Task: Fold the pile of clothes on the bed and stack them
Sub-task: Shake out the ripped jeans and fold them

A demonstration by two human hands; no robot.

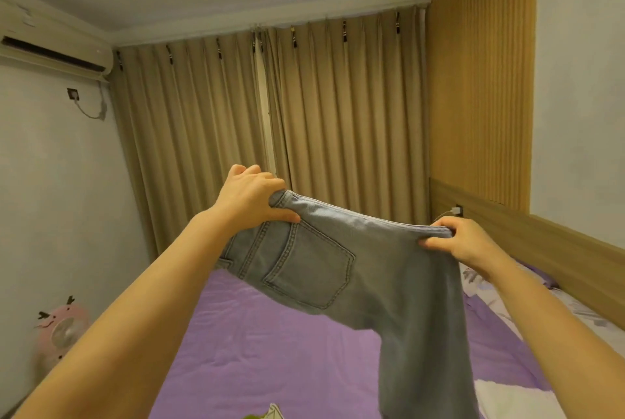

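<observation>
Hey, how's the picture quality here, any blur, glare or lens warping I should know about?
Head view: strong wide-angle bending, so the ceiling edges and forearms curve outward; warm, even indoor light with no glare; the jeans and both hands, left hand and right hand, look sharp; the pink fan at the lower left edge is smeared.

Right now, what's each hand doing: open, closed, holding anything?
Left hand: closed, fingers gripping the jeans at one end of the waistband.
Right hand: closed, fingers pinching the other end of the waistband; the jeans hang above the bed.
</observation>
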